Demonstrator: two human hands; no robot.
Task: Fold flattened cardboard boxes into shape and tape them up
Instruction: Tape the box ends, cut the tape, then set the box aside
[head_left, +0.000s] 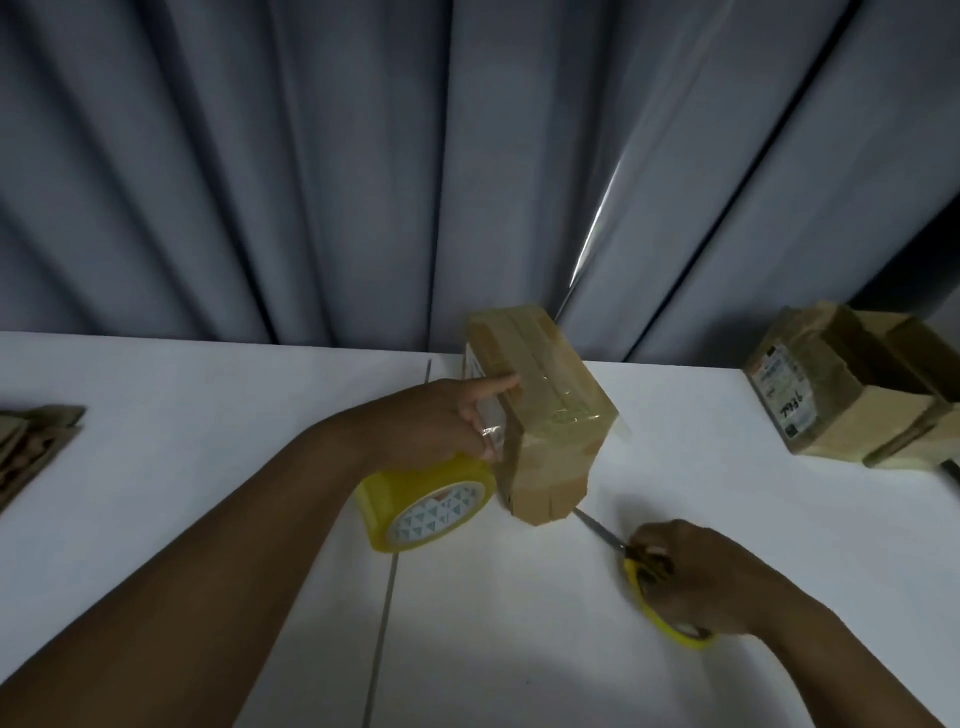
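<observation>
On the white table (208, 467), near the middle of its far edge, a taped cardboard box (550, 410) stands tilted on one end, its top and sides glossy with clear tape. The left hand (441, 421) is against the box's left side: the index finger lies straight along the top face, and the other fingers curl down beside a strip of clear tape running from the box to the yellow tape roll (426, 506) just under the hand. Whether those fingers pinch the strip or the roll I cannot tell. The right hand (696, 577), nearer the front edge and to the right of the box, grips the yellow handles of a pair of scissors (644, 571), blades pointing toward the box's lower corner. An open labelled box (852, 410) sits by the far right corner, and flattened cardboard (31, 447) lies at the left edge.
</observation>
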